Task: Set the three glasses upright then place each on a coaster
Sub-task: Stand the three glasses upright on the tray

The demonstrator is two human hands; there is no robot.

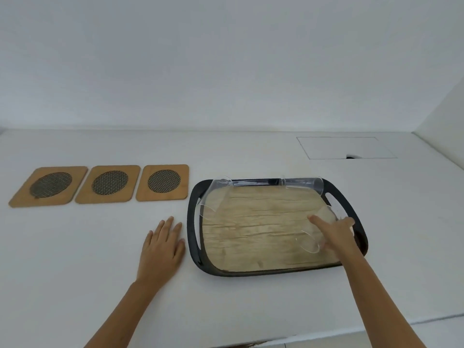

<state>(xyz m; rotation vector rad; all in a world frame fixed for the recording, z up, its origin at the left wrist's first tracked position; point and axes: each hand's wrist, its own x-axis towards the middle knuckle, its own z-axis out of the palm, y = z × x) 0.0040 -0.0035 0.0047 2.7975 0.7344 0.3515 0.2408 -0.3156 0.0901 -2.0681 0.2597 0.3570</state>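
Three clear glasses lie on their sides in a black tray [192, 234] with a wood-look floor. One glass [214, 194] lies at the tray's back left, another glass [301, 183] along the back rim. On the right side, my right hand [336, 231] wraps around the third glass [311, 237], whose open mouth faces the front left. My left hand [163, 244] rests flat on the white table just left of the tray, fingers apart. Three wooden coasters with dark mesh centres, left [49, 185], middle [109, 183] and right [163, 182], sit in a row at the left.
A white wall rises behind the table and at the right. A rectangular hatch [346, 148] is set into the tabletop at the back right. The table's front edge [376, 327] runs across the lower right.
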